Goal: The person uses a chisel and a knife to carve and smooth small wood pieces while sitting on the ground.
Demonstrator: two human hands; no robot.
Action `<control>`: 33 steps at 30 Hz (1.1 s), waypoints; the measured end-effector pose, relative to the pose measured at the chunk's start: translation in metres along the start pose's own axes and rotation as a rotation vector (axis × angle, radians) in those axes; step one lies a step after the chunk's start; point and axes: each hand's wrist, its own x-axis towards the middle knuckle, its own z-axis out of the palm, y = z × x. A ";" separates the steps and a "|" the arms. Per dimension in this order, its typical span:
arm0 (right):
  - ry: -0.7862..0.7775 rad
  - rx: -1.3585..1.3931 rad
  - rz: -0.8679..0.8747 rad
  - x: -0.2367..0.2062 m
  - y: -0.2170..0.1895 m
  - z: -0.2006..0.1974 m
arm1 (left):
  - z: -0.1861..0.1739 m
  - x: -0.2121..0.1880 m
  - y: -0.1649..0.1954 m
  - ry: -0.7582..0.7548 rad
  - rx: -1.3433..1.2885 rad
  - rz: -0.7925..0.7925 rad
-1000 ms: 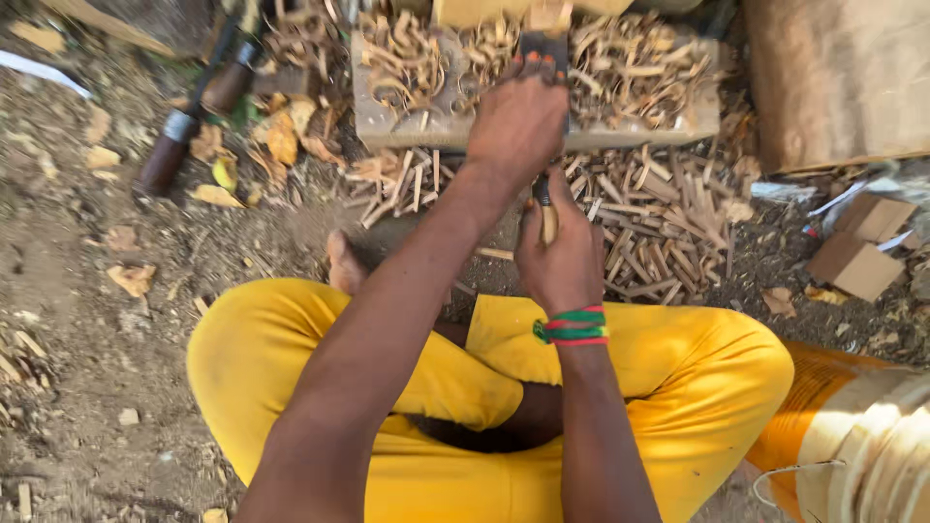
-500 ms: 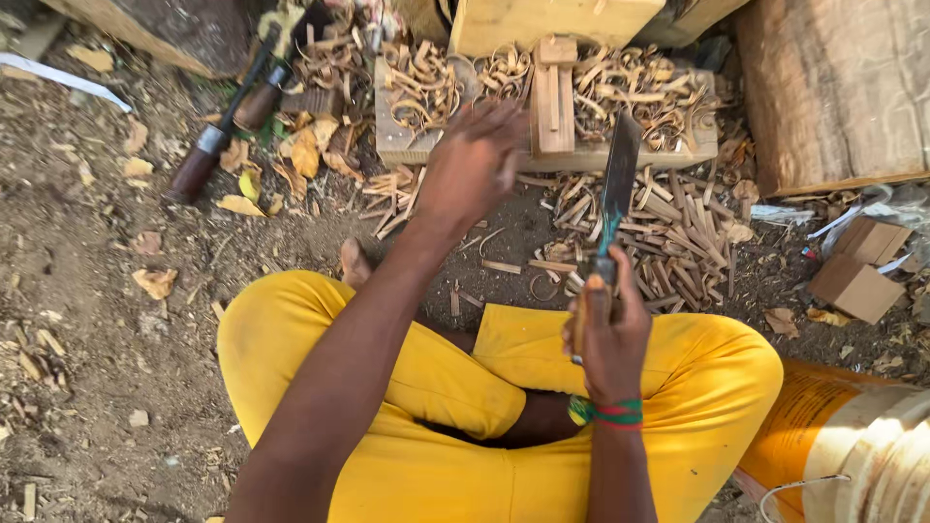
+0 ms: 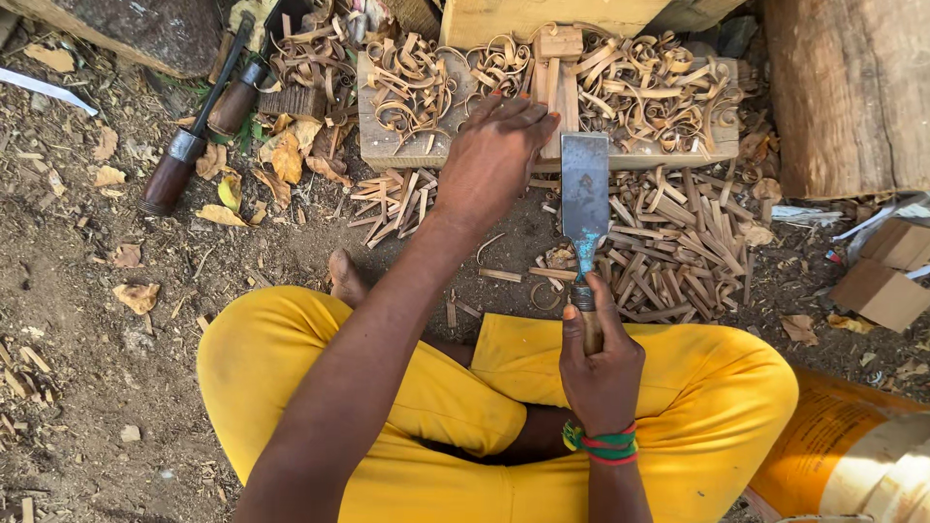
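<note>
The right hand [image 3: 603,363] is closed around the handle of a broad chisel [image 3: 584,199], hiding most of that handle; the flat blade points away from the person, its tip over the near edge of a wooden board [image 3: 397,150]. The left hand [image 3: 492,160] reaches onto the board, fingers curled down against a small wooden piece [image 3: 557,73] among shavings [image 3: 649,87]; whether it grips anything cannot be told. 2 dark-handled tools [image 3: 184,155] lie to the left, their tips cut off.
</note>
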 end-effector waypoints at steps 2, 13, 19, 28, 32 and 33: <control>0.006 0.083 -0.097 0.000 -0.003 -0.002 | -0.001 0.002 -0.001 0.014 -0.032 -0.034; -0.106 0.029 0.018 0.001 -0.014 -0.011 | 0.000 0.006 0.004 0.058 -0.061 -0.058; -0.098 0.012 -0.020 0.000 -0.012 -0.011 | 0.009 0.003 0.003 0.131 0.050 -0.050; -0.100 0.004 -0.011 0.003 -0.009 -0.013 | 0.021 -0.003 0.013 0.141 0.255 0.013; -0.110 -0.031 0.070 0.002 -0.010 -0.012 | 0.018 -0.003 0.014 0.143 0.215 -0.020; -0.099 -0.017 0.022 0.003 -0.010 -0.012 | 0.016 -0.003 0.014 0.145 0.198 -0.035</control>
